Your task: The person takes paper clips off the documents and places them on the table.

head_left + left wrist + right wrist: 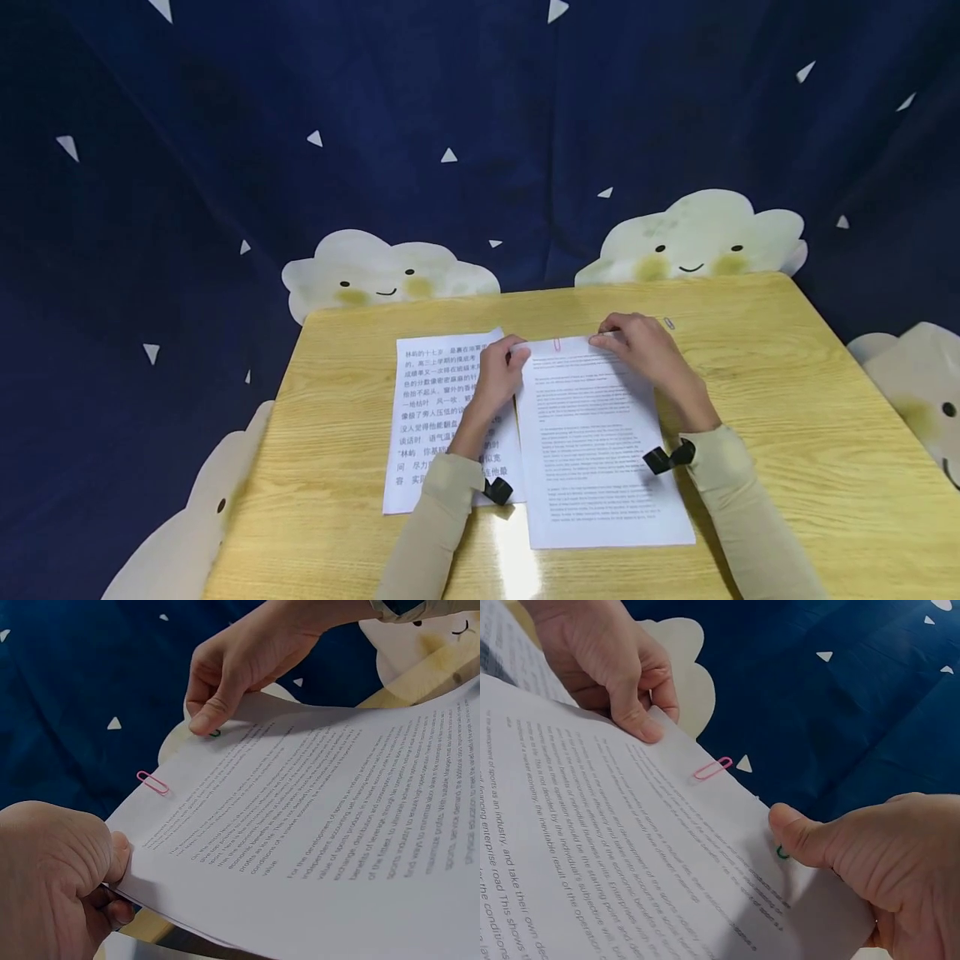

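Observation:
A stack of English-printed sheets [600, 442] lies on the wooden table [787, 400] with its far edge lifted. A pink paper clip [557, 344] [152, 781] [712, 768] sits on that top edge. My left hand [516, 350] [112, 870] pinches the stack's top left corner [641, 724]. My right hand [603, 337] [787, 832] pinches the top edge further right, its thumb [204, 724] pressing a green paper clip [215, 733] [781, 853] onto the sheets. The thumb hides most of the green clip.
A sheet with Chinese print [435, 417] lies flat to the left, partly under my left forearm. A loose paper clip [669, 323] rests on the table beyond my right hand. A dark blue cloth with cloud figures [390, 275] hangs behind the table.

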A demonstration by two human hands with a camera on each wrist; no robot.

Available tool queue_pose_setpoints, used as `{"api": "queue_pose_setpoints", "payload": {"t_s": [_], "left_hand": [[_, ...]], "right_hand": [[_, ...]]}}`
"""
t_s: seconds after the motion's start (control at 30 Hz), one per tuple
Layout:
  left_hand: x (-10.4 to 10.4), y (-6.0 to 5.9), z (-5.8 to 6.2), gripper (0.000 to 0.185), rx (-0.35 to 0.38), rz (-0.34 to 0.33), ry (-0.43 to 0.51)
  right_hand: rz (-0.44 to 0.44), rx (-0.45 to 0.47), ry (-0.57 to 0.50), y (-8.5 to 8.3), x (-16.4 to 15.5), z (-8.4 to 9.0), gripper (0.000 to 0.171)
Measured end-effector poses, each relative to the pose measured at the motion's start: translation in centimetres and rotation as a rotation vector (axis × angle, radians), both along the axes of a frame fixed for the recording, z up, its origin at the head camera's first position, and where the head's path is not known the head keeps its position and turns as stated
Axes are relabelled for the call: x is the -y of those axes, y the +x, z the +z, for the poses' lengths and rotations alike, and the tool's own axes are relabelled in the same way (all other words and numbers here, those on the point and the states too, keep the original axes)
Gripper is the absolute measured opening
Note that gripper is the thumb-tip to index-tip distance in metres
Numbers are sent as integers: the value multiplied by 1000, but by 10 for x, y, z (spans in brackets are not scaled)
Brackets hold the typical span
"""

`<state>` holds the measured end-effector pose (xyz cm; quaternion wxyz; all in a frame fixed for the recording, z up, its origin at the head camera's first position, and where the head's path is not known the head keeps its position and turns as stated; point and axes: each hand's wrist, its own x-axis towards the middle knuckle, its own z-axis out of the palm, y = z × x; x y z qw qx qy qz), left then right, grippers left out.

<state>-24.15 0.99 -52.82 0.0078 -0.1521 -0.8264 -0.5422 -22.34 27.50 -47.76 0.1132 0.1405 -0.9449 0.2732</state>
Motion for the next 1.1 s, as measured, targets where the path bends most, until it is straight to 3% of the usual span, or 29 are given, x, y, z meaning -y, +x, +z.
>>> {"api": "queue_pose_setpoints", "payload": {"t_s": [0.43, 1.1], "left_hand": [[2, 1, -1, 20, 15, 1, 11], [-1, 2, 0, 18, 21, 1, 9]], "right_hand": [[103, 86, -47, -1, -7, 4, 12], [104, 152, -99, 2, -11, 9, 14]]}}
